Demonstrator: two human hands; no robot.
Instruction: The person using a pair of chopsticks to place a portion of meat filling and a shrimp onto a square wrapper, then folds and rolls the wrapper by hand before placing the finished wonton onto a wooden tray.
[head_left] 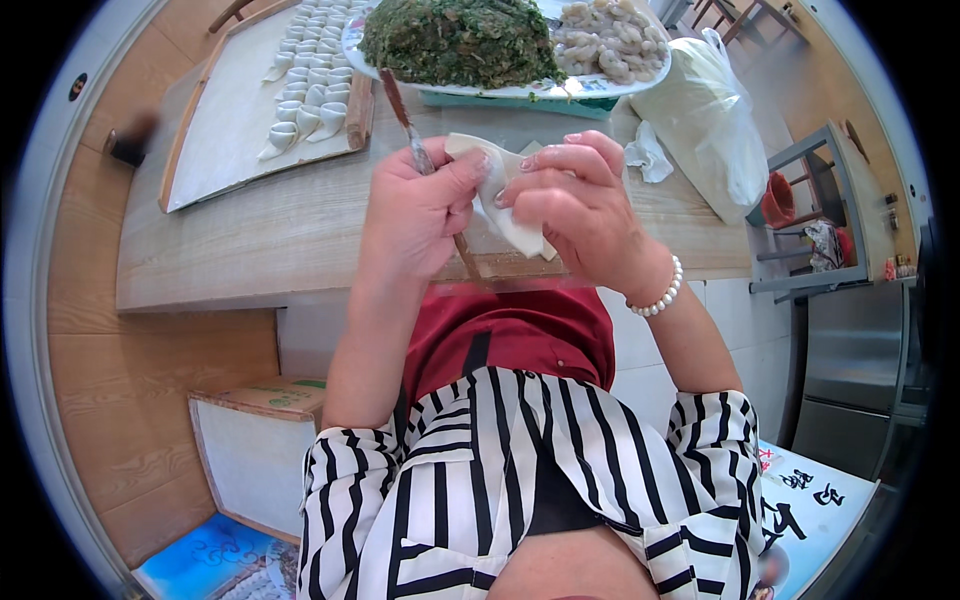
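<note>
In front of my chest, both hands hold a pale, floppy dough wrapper (520, 232). My left hand (410, 220) is closed, pinching the wrapper's left edge between thumb and finger. A thin stick-like spreader (397, 105), dark at its upper end, also sits in that fist and slants up toward the plate. My right hand (595, 205) grips the wrapper's right side with bent fingers. Whether filling lies inside the wrapper is hidden. Beyond the hands, a white plate (625, 88) carries a mound of chopped green filling (460, 42) and a heap of peeled shrimp (610, 45).
Rows of folded wontons (312, 88) lie on a wood-framed tray (225, 125) at the far left. A green container (575, 107) is under the plate. To the right are a crumpled tissue (650, 158) and a white plastic bag (715, 120). The table's near edge runs below my hands.
</note>
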